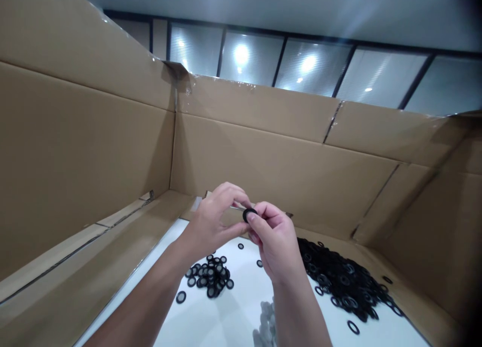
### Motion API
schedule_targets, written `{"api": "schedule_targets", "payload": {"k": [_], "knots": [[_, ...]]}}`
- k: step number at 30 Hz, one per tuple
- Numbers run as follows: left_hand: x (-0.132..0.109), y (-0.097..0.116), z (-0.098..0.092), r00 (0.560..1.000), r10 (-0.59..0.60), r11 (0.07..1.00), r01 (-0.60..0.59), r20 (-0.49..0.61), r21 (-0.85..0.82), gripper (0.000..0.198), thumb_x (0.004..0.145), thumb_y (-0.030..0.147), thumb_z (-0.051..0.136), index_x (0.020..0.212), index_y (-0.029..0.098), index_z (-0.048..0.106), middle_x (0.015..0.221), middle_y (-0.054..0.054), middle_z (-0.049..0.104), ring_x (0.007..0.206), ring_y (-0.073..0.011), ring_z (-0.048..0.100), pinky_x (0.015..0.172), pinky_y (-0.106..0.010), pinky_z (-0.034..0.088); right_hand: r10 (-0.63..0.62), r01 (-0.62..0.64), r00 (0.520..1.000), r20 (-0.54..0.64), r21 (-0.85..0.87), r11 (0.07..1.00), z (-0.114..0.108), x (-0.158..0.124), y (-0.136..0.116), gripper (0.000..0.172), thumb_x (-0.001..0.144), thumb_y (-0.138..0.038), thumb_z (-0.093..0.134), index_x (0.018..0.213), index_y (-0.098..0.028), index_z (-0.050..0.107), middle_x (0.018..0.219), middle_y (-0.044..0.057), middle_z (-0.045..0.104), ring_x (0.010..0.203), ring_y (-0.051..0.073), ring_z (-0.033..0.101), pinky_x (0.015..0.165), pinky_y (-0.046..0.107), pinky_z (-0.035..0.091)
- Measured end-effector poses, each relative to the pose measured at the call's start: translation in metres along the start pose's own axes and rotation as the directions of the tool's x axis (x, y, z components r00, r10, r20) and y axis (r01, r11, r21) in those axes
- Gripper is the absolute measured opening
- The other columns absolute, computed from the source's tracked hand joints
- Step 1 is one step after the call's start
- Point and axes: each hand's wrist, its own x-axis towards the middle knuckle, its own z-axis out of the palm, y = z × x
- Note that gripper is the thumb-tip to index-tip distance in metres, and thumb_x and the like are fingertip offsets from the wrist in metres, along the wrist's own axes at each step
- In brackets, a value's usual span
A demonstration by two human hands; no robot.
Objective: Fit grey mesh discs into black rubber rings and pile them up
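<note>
A black ring [245, 215] is pinched by the curled right hand [277, 235] above the white tabletop [246, 281].
It is flanked by the half-curled left hand [215, 219], whose hold cannot be made out. Pale discs [266, 321] are partly hidden by the right forearm [299, 307] and cut off below.

The lone head-worn camera faces forward and slightly down toward cardboard walls [244, 156]. A white surface [222, 319] lies near at six o'clock, the ceiling [211, 5] far at twelve.
</note>
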Motion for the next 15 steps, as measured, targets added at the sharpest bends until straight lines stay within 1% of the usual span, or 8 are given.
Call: {"api": "schedule_targets", "payload": {"k": [3, 5, 6, 8, 11, 13, 15], "knots": [[0.001, 0.000, -0.005, 0.995, -0.002, 1.000, 0.003, 0.097, -0.005, 0.029, 0.086, 0.019, 0.075, 0.112, 0.026, 0.064, 0.111, -0.003, 0.063, 0.102, -0.0166, 0.063, 0.088, -0.029, 0.052, -0.006, 0.006, 1.000, -0.006, 0.008, 1.000, -0.001, 0.001, -0.001, 0.028, 0.077, -0.030, 0.079, 0.068, -0.019, 0.055, 0.062, -0.006, 0.045, 0.053, 0.008, 0.032, 0.050, 0.024, 0.023], [0.001, -0.002, -0.009, 0.991, 0.006, 1.000, -0.005, 0.136, -0.007, 0.027, 0.088, 0.023, 0.073, 0.114, 0.027, 0.066, 0.113, -0.004, 0.064, 0.104, -0.0174, 0.064, 0.090, -0.031, 0.051, 0.000, 0.000, 1.000, -0.003, 0.008, 1.000, 0.000, 0.001, -0.001, 0.030, 0.076, -0.030, 0.080, 0.067, -0.020, 0.053, 0.062, -0.006, 0.046, 0.052, 0.008, 0.032, 0.050, 0.023, 0.023], [0.001, -0.003, -0.009, 0.992, 0.008, 1.000, -0.007, 0.129, -0.010, 0.025, 0.088, 0.023, 0.073, 0.112, 0.026, 0.067, 0.112, -0.004, 0.065, 0.103, -0.0176, 0.064, 0.090, -0.031, 0.051, 0.004, -0.004, 1.000, -0.004, 0.005, 1.000, 0.000, 0.001, 0.000, 0.030, 0.076, -0.030, 0.080, 0.067, -0.020, 0.053, 0.061, -0.006, 0.045, 0.052, 0.007, 0.032, 0.050, 0.023, 0.023], [0.000, -0.004, -0.007, 0.998, 0.006, 1.000, -0.005, 0.069, -0.017, 0.022, 0.085, 0.020, 0.076, 0.104, 0.024, 0.067, 0.107, -0.004, 0.066, 0.101, -0.0174, 0.064, 0.088, -0.030, 0.051, 0.011, -0.011, 1.000, -0.005, 0.000, 1.000, 0.002, 0.001, 0.001, 0.029, 0.076, -0.029, 0.079, 0.068, -0.020, 0.053, 0.059, -0.007, 0.043, 0.051, 0.007, 0.031, 0.050, 0.023, 0.022], [-0.001, -0.002, 0.000, 0.999, -0.004, 1.000, 0.004, -0.038, -0.024, 0.027, 0.078, 0.010, 0.078, 0.096, 0.022, 0.063, 0.101, -0.002, 0.065, 0.098, -0.0164, 0.063, 0.085, -0.028, 0.051, 0.008, -0.008, 1.000, -0.007, 0.005, 1.000, 0.003, 0.001, 0.003, 0.026, 0.078, -0.029, 0.077, 0.068, -0.020, 0.055, 0.056, -0.008, 0.041, 0.050, 0.007, 0.030, 0.049, 0.023, 0.021], [-0.001, 0.000, 0.004, 0.999, -0.008, 1.000, 0.007, -0.054, -0.020, 0.030, 0.077, 0.006, 0.077, 0.097, 0.022, 0.061, 0.100, -0.001, 0.064, 0.097, -0.0154, 0.063, 0.084, -0.027, 0.050, -0.004, 0.004, 1.000, -0.007, 0.009, 1.000, 0.002, 0.000, 0.004, 0.026, 0.079, -0.028, 0.076, 0.068, -0.019, 0.055, 0.056, -0.008, 0.040, 0.050, 0.007, 0.031, 0.049, 0.023, 0.022], [0.000, 0.002, 0.004, 1.000, -0.006, 1.000, 0.006, -0.025, -0.005, 0.030, 0.078, 0.007, 0.076, 0.099, 0.023, 0.061, 0.102, -0.001, 0.064, 0.097, -0.0146, 0.062, 0.084, -0.026, 0.050, -0.013, 0.013, 1.000, -0.006, 0.015, 1.000, 0.001, 0.000, 0.004, 0.025, 0.079, -0.027, 0.077, 0.069, -0.019, 0.056, 0.058, -0.008, 0.042, 0.051, 0.007, 0.032, 0.049, 0.022, 0.024]]}}
